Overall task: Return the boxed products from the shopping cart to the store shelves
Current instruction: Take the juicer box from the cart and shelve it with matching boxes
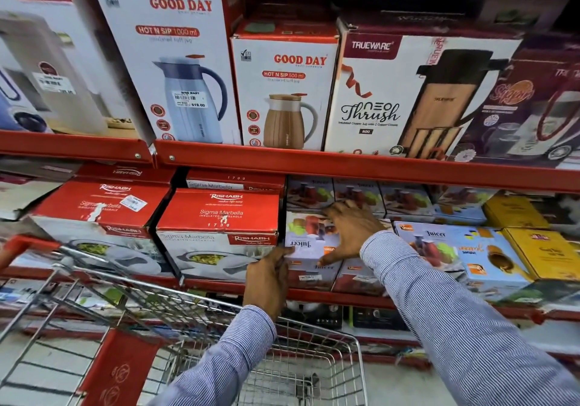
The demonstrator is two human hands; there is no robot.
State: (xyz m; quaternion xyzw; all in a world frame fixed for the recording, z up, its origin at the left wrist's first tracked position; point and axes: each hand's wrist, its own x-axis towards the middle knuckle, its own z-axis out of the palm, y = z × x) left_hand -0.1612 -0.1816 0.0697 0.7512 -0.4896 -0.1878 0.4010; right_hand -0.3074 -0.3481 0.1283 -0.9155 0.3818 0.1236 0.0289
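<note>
A pale Juicer box (pixel 306 236) lies on top of other Juicer boxes on the lower red shelf (pixel 314 294), just right of a red Rishabh casserole box (pixel 216 217). My right hand (pixel 348 233) lies flat across the box's top and front, fingers spread. My left hand (pixel 266 277) touches its lower left corner with the fingertips. The wire shopping cart (pixel 219 317) stands below my arms; the part of its basket that shows holds no boxes.
The upper shelf (pixel 345 164) carries Good Day jug boxes (pixel 282 88) and a Trueware box (pixel 408 98). More Juicer boxes (pixel 455 248) and yellow boxes (pixel 539 255) fill the lower shelf to the right. The cart's red handle (pixel 28 244) is at the left.
</note>
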